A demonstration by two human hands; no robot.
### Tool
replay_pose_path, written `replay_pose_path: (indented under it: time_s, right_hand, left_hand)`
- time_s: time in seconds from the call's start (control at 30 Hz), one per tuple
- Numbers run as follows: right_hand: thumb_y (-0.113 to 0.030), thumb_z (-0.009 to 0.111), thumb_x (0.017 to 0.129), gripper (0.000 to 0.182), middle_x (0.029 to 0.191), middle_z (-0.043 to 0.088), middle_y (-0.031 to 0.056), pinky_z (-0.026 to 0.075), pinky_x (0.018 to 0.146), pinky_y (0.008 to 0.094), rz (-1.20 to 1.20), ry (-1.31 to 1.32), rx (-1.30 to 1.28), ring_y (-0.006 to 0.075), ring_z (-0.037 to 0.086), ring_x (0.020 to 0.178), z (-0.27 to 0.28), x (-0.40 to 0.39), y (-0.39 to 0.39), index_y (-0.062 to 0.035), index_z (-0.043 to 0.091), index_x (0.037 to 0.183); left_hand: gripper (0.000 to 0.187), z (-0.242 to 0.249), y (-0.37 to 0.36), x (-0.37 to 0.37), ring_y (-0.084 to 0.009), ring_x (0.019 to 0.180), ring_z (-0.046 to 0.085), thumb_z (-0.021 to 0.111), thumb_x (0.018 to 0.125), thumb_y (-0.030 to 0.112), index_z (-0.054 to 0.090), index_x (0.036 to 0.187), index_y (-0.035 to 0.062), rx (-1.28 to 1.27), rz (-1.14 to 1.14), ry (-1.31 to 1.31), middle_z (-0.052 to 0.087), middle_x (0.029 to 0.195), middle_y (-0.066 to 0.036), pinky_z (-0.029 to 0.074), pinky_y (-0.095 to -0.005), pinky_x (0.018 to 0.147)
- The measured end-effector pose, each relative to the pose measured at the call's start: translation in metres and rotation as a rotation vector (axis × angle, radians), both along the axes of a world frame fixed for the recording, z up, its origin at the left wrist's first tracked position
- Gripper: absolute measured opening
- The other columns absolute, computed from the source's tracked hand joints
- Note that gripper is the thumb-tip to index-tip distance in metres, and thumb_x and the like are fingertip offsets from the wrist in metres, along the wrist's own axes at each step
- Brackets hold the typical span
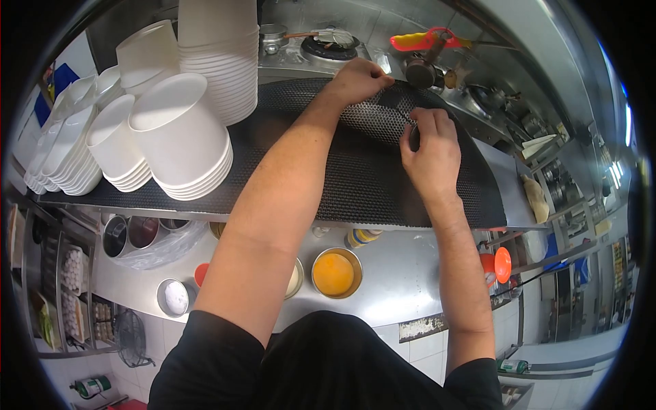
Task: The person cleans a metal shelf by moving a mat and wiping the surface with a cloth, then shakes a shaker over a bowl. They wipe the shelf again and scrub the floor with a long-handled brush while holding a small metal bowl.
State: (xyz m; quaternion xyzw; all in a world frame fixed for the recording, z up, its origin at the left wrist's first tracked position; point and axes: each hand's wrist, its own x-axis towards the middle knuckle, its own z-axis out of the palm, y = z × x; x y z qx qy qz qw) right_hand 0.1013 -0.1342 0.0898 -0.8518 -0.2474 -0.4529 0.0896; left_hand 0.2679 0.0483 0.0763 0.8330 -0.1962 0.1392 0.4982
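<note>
A black textured mat [362, 171] covers the raised shelf in front of me, with a paler, shiny patch between my hands. My left hand [359, 82] reaches to the mat's far edge, its fingers closed in a pinch there. Nearer to me and to the right, my right hand [436, 147] has thumb and fingers curled around a dark fold of the mat. Stacked white paper tubs [181, 130] stand on the mat's left part, beside my left forearm.
Below the shelf, a steel counter [396, 273] holds a pot of orange-yellow liquid [336, 272] and a bowl of white powder [175, 298]. Behind the shelf are a whisk [335, 37] and a red-and-yellow handled tool [417, 41]. Egg trays [74, 270] sit on a rack at left.
</note>
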Motion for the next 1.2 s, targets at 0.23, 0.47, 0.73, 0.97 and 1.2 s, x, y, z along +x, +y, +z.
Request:
replay_pose_path:
  time_s: [0.23, 0.47, 0.73, 0.97, 1.2]
  right_hand:
    - [-0.010, 0.078, 0.085, 0.029, 0.107, 0.064, 0.0121, 0.056, 0.084, 0.0467, 0.056, 0.058, 0.009, 0.0356, 0.064, 0.098, -0.005, 0.020, 0.002, -0.0074, 0.067, 0.112]
    - [-0.009, 0.076, 0.086, 0.024, 0.105, 0.066, 0.0155, 0.055, 0.084, 0.0477, -0.002, 0.107, 0.138, 0.0385, 0.068, 0.096, 0.022, -0.020, 0.003, -0.0049, 0.069, 0.108]
    - [-0.009, 0.076, 0.086, 0.023, 0.104, 0.066, 0.0157, 0.055, 0.083, 0.0481, -0.009, 0.109, 0.154, 0.0382, 0.068, 0.094, 0.026, -0.022, -0.004, -0.0039, 0.068, 0.108]
    - [-0.008, 0.076, 0.087, 0.023, 0.102, 0.065, 0.0145, 0.055, 0.083, 0.0482, -0.002, 0.066, 0.128, 0.0373, 0.067, 0.094, 0.023, -0.010, -0.008, -0.0053, 0.067, 0.108]
    - [-0.008, 0.076, 0.086, 0.024, 0.103, 0.065, 0.0136, 0.055, 0.084, 0.0481, 0.041, 0.063, 0.120, 0.0371, 0.066, 0.097, 0.023, -0.002, -0.007, -0.0061, 0.066, 0.107]
  left_hand:
    - [0.035, -0.005, 0.000, 0.002, -0.0136, 0.082, 0.069, 0.079, 0.095, 0.036, 0.081, 0.104, 0.0021, -0.014, -0.025, 0.015, 0.078, 0.089, -0.008, 0.055, -0.0339, 0.081]
    - [0.037, 0.002, 0.001, -0.008, -0.0170, 0.083, 0.071, 0.078, 0.094, 0.038, 0.080, 0.104, 0.0021, 0.012, 0.016, 0.014, 0.078, 0.090, -0.010, 0.055, -0.0343, 0.081]
    - [0.039, 0.001, 0.000, -0.004, -0.0233, 0.086, 0.076, 0.077, 0.092, 0.041, 0.082, 0.106, 0.0054, 0.017, 0.024, -0.053, 0.079, 0.092, -0.013, 0.057, -0.0370, 0.084]
    - [0.036, 0.002, 0.001, -0.006, -0.0208, 0.086, 0.076, 0.078, 0.093, 0.039, 0.083, 0.107, 0.0060, -0.001, 0.018, -0.024, 0.080, 0.095, -0.012, 0.058, -0.0357, 0.085]
    - [0.035, 0.001, 0.001, -0.005, -0.0187, 0.083, 0.074, 0.078, 0.093, 0.037, 0.083, 0.107, 0.0055, -0.023, 0.006, -0.026, 0.079, 0.091, -0.011, 0.057, -0.0351, 0.083]
